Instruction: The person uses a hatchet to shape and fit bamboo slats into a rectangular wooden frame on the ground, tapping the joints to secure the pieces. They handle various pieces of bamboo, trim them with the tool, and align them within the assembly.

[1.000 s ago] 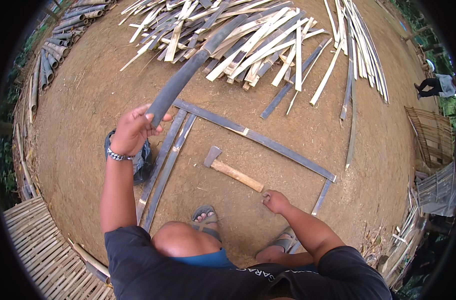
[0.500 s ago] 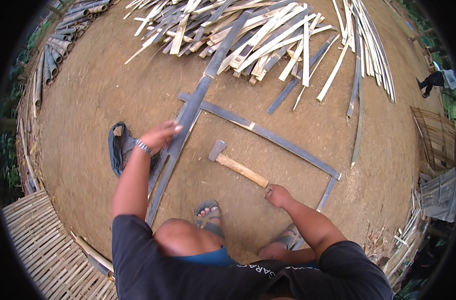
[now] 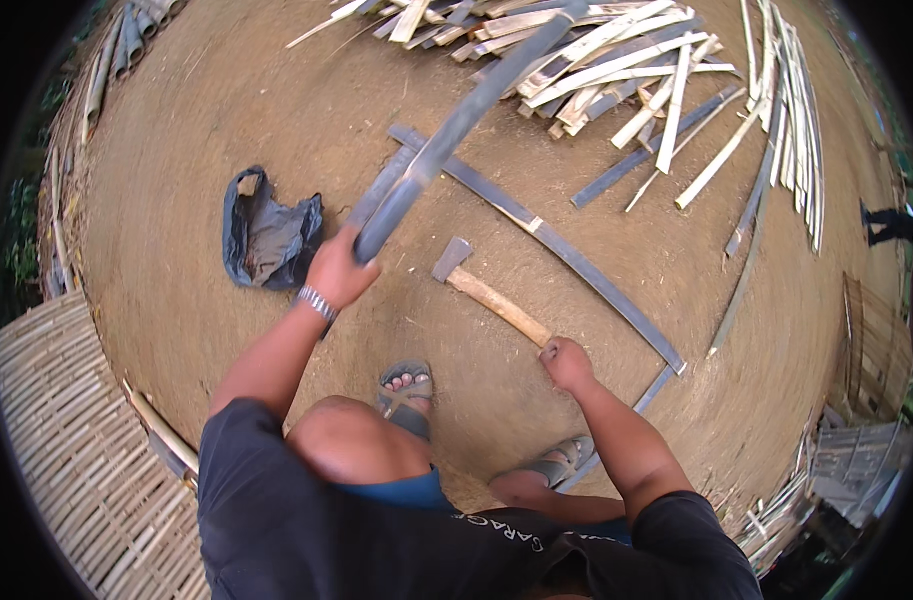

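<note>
My left hand (image 3: 344, 268) is closed around the near end of a long dark bamboo strip (image 3: 457, 130), which slants up and away to the right, its far end over the pile. Beneath it runs another dark strip (image 3: 377, 188). My right hand (image 3: 567, 363) grips the butt of the wooden handle of an axe (image 3: 499, 303); the axe's metal head points to the far left. On the ground beyond the axe lies a long bamboo strip (image 3: 587, 270), meeting another strip (image 3: 655, 388) at its right end.
A black plastic bag (image 3: 312, 225) lies left of my left hand. Split bamboo is heaped in a pile (image 3: 617, 70) at the far side, with long pale strips (image 3: 799, 140) to its right. A slatted bamboo platform (image 3: 67, 420) stands at left. Another person (image 3: 889, 224) is at far right.
My left hand, open beside the bamboo strip before, has closed on its near end, and the strip has shifted. The axe stays in my right hand. The view has moved, showing the bag fully.
</note>
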The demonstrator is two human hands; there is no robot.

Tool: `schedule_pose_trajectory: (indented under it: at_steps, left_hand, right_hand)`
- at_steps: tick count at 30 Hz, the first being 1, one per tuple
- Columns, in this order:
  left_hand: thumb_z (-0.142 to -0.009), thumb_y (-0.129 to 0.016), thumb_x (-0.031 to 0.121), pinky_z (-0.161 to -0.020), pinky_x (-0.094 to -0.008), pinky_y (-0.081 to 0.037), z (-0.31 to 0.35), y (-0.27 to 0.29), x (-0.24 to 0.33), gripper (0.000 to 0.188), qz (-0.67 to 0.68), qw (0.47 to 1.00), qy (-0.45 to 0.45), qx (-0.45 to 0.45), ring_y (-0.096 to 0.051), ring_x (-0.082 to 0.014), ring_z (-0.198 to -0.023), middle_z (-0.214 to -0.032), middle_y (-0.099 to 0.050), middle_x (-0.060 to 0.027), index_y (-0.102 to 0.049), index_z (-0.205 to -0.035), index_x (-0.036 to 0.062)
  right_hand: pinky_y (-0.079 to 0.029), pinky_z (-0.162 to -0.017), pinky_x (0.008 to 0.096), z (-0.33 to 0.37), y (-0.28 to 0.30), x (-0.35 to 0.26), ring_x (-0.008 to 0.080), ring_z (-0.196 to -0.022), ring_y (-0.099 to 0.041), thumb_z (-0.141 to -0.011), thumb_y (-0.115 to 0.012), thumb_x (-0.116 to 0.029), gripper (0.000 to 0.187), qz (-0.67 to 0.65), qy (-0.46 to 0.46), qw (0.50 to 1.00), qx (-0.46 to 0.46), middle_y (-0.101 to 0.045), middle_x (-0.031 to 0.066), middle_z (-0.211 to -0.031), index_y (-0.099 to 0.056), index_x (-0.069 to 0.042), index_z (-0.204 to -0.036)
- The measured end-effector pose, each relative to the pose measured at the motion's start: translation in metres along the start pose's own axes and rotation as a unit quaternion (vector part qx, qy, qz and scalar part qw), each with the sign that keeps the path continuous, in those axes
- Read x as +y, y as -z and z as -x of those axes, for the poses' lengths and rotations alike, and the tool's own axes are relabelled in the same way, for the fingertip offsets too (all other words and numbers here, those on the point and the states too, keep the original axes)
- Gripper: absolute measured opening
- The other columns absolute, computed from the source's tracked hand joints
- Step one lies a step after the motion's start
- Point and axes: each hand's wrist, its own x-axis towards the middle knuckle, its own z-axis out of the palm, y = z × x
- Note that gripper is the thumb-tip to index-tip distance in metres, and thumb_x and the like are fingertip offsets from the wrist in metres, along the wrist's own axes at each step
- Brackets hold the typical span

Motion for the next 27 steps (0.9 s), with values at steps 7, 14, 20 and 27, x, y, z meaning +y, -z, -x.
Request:
schedule_pose_trajectory:
  at_steps: [7, 14, 20, 27]
  left_hand:
    - [-0.074, -0.075, 0.025, -0.075, -0.0523, -0.053, 0.257, -0.015, -0.126, 0.039, -0.015, 0.989, 0.145, -0.027, -0.066, -0.0466, -0.084, -0.086, -0.067, -0.0248, -0.06, -0.105, 0.0056]
    - [-0.079, -0.071, 0.015, -0.096, -0.0493, -0.049, 0.389, -0.034, -0.179, 0.044, -0.144, 0.911, 0.384, -0.05, -0.061, -0.0401, -0.113, -0.119, -0.064, -0.0196, -0.058, -0.121, 0.0102]
    - [-0.089, -0.068, 0.02, -0.108, -0.0511, -0.045, 0.398, -0.069, -0.192, 0.049, -0.194, 0.808, 0.555, -0.023, -0.049, -0.0317, -0.137, -0.142, -0.057, -0.0109, -0.056, -0.136, 0.0154]
    - [-0.083, -0.079, 0.026, -0.112, -0.048, -0.041, 0.348, -0.073, -0.177, 0.064, -0.128, 0.842, 0.524, -0.015, -0.049, -0.0329, -0.137, -0.146, -0.053, -0.0141, -0.052, -0.139, 0.0109]
  right_hand:
    - [-0.053, -0.089, 0.044, -0.017, 0.033, -0.013, 0.0375, -0.104, -0.067, -0.081, -0.081, -0.034, 0.041, 0.093, 0.047, 0.994, 0.037, -0.068, 0.02, -0.108, -0.067, -0.004, -0.105]
    - [-0.049, -0.102, 0.0442, -0.024, 0.044, -0.041, 0.0381, -0.12, -0.059, -0.084, -0.078, -0.032, 0.052, 0.129, 0.134, 0.982, -0.008, -0.06, 0.0214, -0.127, -0.063, -0.004, -0.125]
    - [-0.046, -0.107, 0.0446, -0.022, 0.043, -0.066, 0.0386, -0.126, -0.056, -0.087, -0.075, -0.03, 0.053, 0.213, 0.158, 0.963, -0.04, -0.058, 0.0214, -0.131, -0.06, -0.006, -0.132]
    - [-0.046, -0.107, 0.0466, -0.019, 0.032, -0.098, 0.0405, -0.125, -0.055, -0.086, -0.076, -0.027, 0.054, 0.243, 0.201, 0.948, -0.04, -0.058, 0.0225, -0.131, -0.058, -0.008, -0.133]
